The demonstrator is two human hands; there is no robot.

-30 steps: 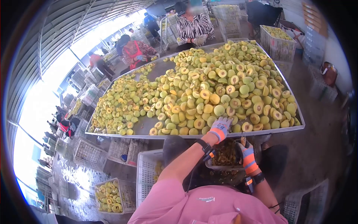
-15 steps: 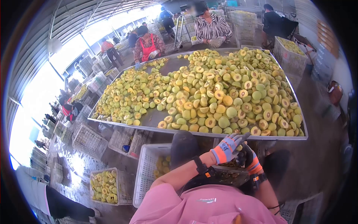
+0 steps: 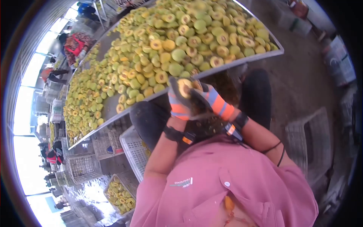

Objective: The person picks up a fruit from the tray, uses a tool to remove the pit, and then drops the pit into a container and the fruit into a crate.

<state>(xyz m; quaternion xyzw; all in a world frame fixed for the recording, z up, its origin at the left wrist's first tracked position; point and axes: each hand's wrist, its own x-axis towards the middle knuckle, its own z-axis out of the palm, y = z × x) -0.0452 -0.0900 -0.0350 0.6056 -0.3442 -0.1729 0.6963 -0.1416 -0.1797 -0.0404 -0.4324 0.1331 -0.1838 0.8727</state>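
Note:
Both hands wear grey, orange-striped gloves and meet over my lap, just below the near edge of the metal table (image 3: 217, 69). My left hand (image 3: 181, 96), the one nearer the table's left side, is wrapped round a pale halved fruit (image 3: 185, 87). From the other side my right hand (image 3: 211, 100) presses its fingers against the same fruit; whether it grips anything else is hidden. Halved yellow-green fruits (image 3: 166, 45) with brown centres lie heaped on the table.
A white crate (image 3: 132, 151) stands beside my leg. Another crate of fruit halves (image 3: 120, 195) sits at the lower left, an empty-looking crate (image 3: 308, 143) at the right. A person in a red apron (image 3: 75, 47) is at the table's far left.
The view has turned and tilted down, so the table appears higher and slanted. My hands have come together upright, and the pale cut face of the fruit now shows between them.

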